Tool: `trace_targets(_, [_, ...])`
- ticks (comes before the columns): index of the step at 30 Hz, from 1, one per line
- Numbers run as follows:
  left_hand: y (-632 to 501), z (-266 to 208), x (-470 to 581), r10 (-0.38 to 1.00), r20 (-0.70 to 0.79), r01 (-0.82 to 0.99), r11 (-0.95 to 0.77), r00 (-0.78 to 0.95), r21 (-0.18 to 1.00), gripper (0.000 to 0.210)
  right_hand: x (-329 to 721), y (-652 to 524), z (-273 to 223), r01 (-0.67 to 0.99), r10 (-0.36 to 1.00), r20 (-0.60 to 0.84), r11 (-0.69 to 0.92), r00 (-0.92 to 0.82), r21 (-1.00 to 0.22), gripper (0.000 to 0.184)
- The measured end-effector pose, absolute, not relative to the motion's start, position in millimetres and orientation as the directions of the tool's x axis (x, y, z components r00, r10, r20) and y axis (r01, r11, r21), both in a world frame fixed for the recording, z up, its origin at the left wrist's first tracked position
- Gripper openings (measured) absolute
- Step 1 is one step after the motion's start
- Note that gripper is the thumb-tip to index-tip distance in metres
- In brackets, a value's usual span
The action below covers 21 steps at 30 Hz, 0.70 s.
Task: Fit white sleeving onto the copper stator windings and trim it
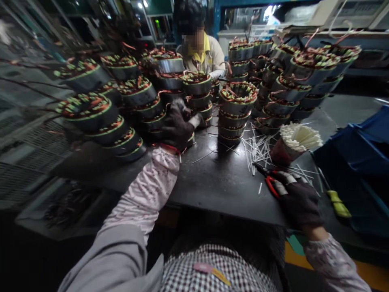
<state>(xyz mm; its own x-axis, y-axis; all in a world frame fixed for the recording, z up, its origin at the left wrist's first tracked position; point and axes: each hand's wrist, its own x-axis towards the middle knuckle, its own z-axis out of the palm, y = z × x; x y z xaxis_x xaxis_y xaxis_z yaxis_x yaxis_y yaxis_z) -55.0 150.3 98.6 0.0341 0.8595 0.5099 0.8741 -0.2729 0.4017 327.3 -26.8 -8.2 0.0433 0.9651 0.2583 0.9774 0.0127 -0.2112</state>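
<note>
Here's a dark, smooth worktable [209, 182], its top catching a dull sheen in a dim workshop, lamps [142, 4] glowing at the back. A co-worker [217, 56] in a pale jacket with a yellow collar sits beyond the far edge; a blue bin [355, 146] crowds the right edge.

Look at those stators: steel rings, smooth outside, bristling with copper wire and pale green insulation, piled in leaning columns from the left edge across to the far right corner. One stator stack [237, 117] stands alone mid-table, and another, the farther stack [200, 97], rises beside the left hand [179, 125]. That hand, in a dark glove, is stretched toward the far edge, fingers bent; whether they grip anything, I can't tell.

Over at the near right corner, the right hand [299, 196] is closed around red-handled pliers [272, 187], with loose white sticks [257, 148] strewn beyond, a packed round cup [282, 153] beside them, and a yellow-green screwdriver [338, 204] to the right.
</note>
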Motion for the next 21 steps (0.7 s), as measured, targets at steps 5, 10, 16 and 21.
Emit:
trace_targets(5, [148, 48, -100, 0.981, 0.163, 0.972, -0.137, 0.107, 0.191, 0.048, 320, -25, 3, 0.981, 0.981, 0.166, -0.071, 0.102, -0.182, 0.056])
trace_targets(10, [125, 39, -94, 0.955, 0.275, 0.965, -0.168, 0.11, 0.199, 0.043, 314, -27, 12, 0.981, 0.985, 0.121, -0.1, 0.121, -0.167, 0.06])
trace_targets(16, [37, 41, -66, 0.842, 0.407, 0.872, -0.455, 0.354, 0.181, 0.05, 319, -27, 6, 0.989, 0.972, 0.218, -0.062, 0.091, -0.136, 0.057])
trace_targets(21, [-3, 26, -2, 0.785, 0.346, 0.772, -0.599, 0.514, 0.213, 0.036, 319, -28, -12, 0.982, 0.818, 0.572, 0.148, -0.055, -0.117, 0.049])
